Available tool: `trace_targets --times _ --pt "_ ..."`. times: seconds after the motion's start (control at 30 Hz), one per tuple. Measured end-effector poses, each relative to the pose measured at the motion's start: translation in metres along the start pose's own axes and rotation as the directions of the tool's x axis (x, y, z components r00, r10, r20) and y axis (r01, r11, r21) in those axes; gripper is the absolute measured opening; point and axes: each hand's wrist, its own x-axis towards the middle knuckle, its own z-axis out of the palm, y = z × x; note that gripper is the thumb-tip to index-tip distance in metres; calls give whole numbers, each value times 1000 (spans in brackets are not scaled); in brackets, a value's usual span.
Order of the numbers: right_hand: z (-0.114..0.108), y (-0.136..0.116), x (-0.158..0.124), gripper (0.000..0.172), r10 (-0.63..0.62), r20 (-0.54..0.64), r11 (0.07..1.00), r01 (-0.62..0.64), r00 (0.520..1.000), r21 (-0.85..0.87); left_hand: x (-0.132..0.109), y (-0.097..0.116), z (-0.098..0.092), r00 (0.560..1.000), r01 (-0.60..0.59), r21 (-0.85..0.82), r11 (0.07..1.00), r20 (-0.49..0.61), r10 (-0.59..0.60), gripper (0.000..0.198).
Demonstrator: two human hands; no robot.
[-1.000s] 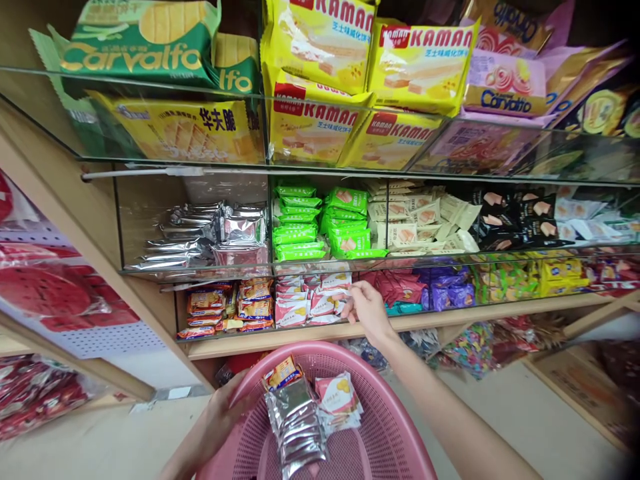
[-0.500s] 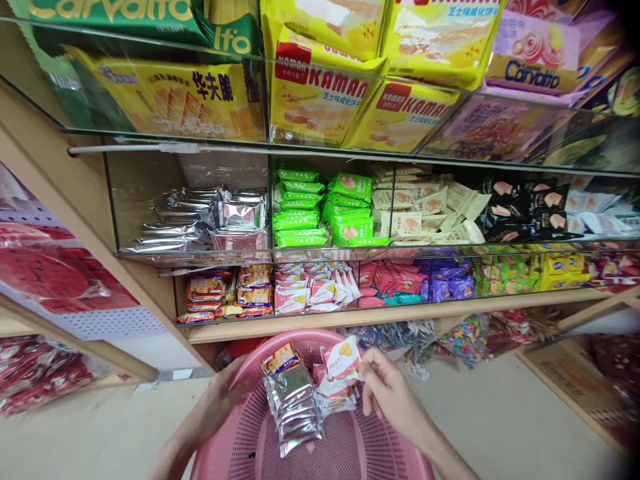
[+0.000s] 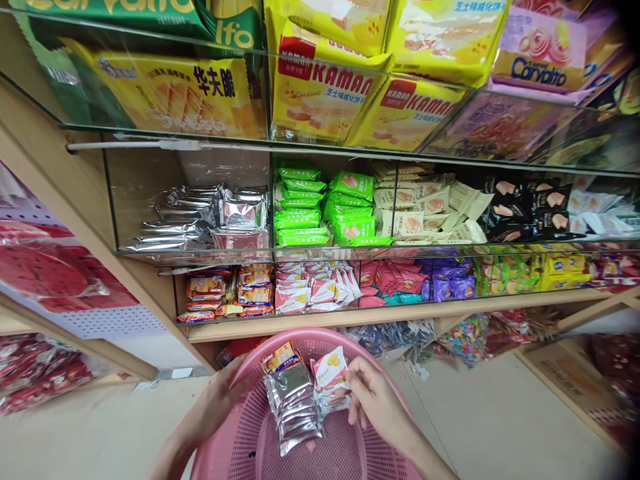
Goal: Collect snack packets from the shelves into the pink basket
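One sachet [image 3: 332,369] is pinched at its right edge between the thumb and fingers of the right hand [image 3: 373,397], inside the basket [image 3: 310,336], above a stack of like sachets [image 3: 334,401]. The basket's left rim is touched by the left hand [image 3: 220,403]; how firmly its fingers are closed cannot be told, as they are partly hidden. If released at a slant, the sachet could be slid off the loose-looking stack; the silver packets [image 3: 295,410] just beside it could be toppled by a knock. With steadying apparently given from one side only, the contents could be shifted by a tip. What bears the basket is not shown. Around it pale floor [image 3: 475,413] is seen, with a carton [image 3: 575,383] at the right. Ahead, wooden shelves [image 3: 320,321] are fronted with glass and stocked with packs [image 3: 325,87]; bagged goods [image 3: 469,340] are stowed beneath.
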Motion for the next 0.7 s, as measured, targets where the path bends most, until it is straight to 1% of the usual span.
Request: trace_targets --times 0.1,0.17,0.23,0.3,0.4,0.5,0.53,0.57,0.6,0.63,0.67,0.7 --pt "2 3 0 31 62 -50 997 -64 997 -42 1 -3 0 1000 8 16 1000 -23 -8 49" --pt "2 3 -1 27 84 -103 986 -98 991 -136 1 -3 0 999 14 15 1000 -31 -14 49" --pt "1 2 -2 23 59 -151 961 -97 987 -260 1 -1 0 999 16 14 1000 -35 -15 49" --pt "0 0 -4 22 25 -175 923 -90 984 -373 0 1 0 999 17 16 1000 -39 -17 49" --pt "-4 -7 -7 23 -14 -202 840 -98 979 -534 0 3 1 999 22 11 1000 -30 -22 49" --pt "-8 -24 -12 21 -123 -230 703 -79 965 -707 -1 4 1 1000 11 10 1000 7 -11 47" --pt "-9 -30 -13 18 -182 -206 660 -36 961 -751 -1 4 1 1000 10 14 1000 12 -11 47" --pt "-10 -36 -13 18 -244 -147 613 35 959 -789 -1 3 1 1000 11 18 1000 10 -11 46" --pt "-11 -40 -12 26 -296 -51 555 128 954 -822 -2 3 1 1000 14 20 1000 7 -14 46" --pt "-10 -43 -9 41 -325 66 485 226 943 -845 -2 3 1 1000 20 18 1000 8 -20 47" --pt "-10 -44 -6 62 -316 187 406 311 930 -859 -2 3 1 1000 27 15 1000 10 -27 47" --pt "-8 -44 -2 82 -269 290 331 371 918 -868 -2 4 1 999 34 13 999 12 -34 48"
